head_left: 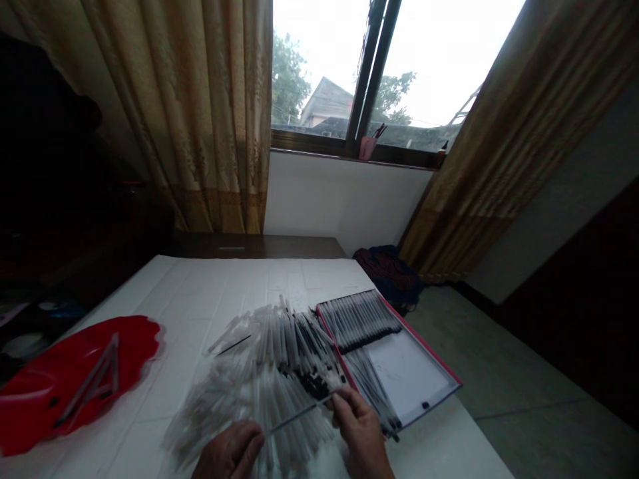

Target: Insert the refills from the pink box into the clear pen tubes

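Observation:
A thin grey pen-like stick [302, 415] slants between my two hands over the pile. Its upper right end is pinched between the thumb and finger of my right hand [360, 426]. My left hand [230, 450] is closed at the lower left end, where blur hides the exact grip. Under and beyond both hands lies a large heap of clear plastic sleeves [269, 392], with several dark-tipped sticks [304, 339] among them. Right of the heap, a shallow red-edged box [414, 379] holds a packed row of sleeved sticks [357, 319] and a smaller bunch [372, 386] below it.
A red scalloped plate [134, 332] with a few sleeved sticks stands on the left of the white table [200, 283]. Dark cloth [392, 273] lies beyond the far right corner. Curtains [214, 120] flank a window, with a pink cup [367, 148] on its sill.

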`<state>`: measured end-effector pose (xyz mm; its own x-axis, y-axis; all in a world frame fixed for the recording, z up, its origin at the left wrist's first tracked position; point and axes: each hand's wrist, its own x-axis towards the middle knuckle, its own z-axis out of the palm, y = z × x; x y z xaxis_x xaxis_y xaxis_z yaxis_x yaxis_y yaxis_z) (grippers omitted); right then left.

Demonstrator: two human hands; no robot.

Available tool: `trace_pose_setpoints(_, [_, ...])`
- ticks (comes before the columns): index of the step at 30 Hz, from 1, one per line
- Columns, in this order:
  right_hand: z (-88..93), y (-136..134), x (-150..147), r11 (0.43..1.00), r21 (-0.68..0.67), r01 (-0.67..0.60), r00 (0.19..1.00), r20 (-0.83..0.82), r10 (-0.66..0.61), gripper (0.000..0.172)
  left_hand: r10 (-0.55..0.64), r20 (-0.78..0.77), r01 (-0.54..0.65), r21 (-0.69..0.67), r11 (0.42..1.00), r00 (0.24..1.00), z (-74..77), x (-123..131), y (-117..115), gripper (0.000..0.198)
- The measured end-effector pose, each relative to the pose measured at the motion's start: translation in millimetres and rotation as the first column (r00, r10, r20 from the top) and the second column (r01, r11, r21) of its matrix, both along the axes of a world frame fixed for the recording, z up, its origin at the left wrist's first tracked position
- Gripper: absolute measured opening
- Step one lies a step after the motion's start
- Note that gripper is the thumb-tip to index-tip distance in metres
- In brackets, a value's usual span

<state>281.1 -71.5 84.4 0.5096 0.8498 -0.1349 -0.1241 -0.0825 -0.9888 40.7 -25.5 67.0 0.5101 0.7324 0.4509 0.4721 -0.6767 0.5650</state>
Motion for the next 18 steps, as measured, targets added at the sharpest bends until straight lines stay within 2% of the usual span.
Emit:
trace_pose_setpoints(4, [-5.9, -3, 10, 0.968, -0.046, 0.248, 0.932, -0.262, -0.251, 0.043, 0.186, 0.126, -0.185, -0.02, 0.982, 0.974, -9.0, -4, 4, 0.034])
trace_pose_setpoints(8, [1.6, -7, 10, 0.916, -0.031, 0.401, 0.841, -0.383, -0.381, 0.047, 0.364, 0.137, -0.347, -0.131, 0.928, 0.921, -8.1, -13, 8, 0.044])
trace_pose_setpoints(13, [1.5, -7, 0, 0.924, 0.052, 0.379, 0.873, -0.352, -0.339, 0.05, 0.485, 0.087, -0.473, -0.125, 0.872, 0.87, -2.2, -30, 9, 0.039])
trace_pose_setpoints(15, [-2.0, -5, -5, 0.939, 0.053, 0.339, 0.896, -0.323, -0.305, 0.052, 0.482, 0.078, -0.476, -0.092, 0.875, 0.872, -4.0, -35, 7, 0.035])
trace_pose_setpoints(18, [-0.1, 0, -10, 0.948, 0.057, 0.314, 0.91, -0.304, -0.283, 0.051, 0.419, 0.055, -0.417, -0.053, 0.908, 0.906, -10.8, -37, 4, 0.03])
